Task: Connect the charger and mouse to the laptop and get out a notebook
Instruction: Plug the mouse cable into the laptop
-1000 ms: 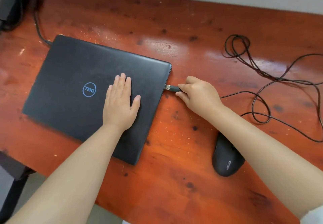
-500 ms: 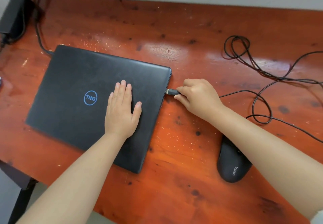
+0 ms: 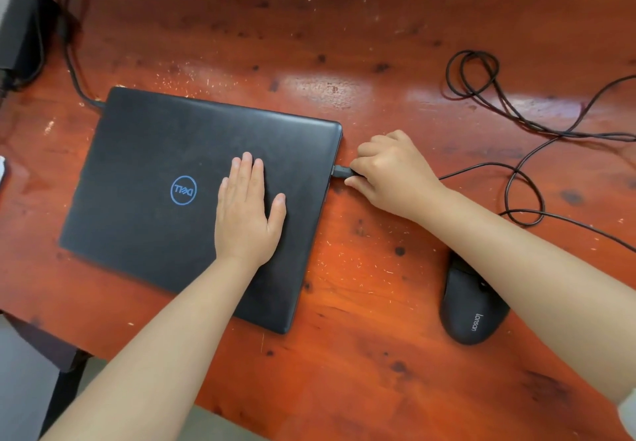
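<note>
Bright, even light; glare on the table [image 3: 430, 96]; edges bowed.

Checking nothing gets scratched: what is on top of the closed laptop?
Only the left hand, flat on the laptop lid beside its logo. The lid under the palm is hidden.

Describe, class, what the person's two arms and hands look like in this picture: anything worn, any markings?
Both forearms are bare from wrist to elbow. The left hand and right hand show no gloves, and no rings, watch or bracelet can be seen. Nails look short and unpainted. Only a sliver of pale sleeve shows at the right arm's lower edge.
</note>
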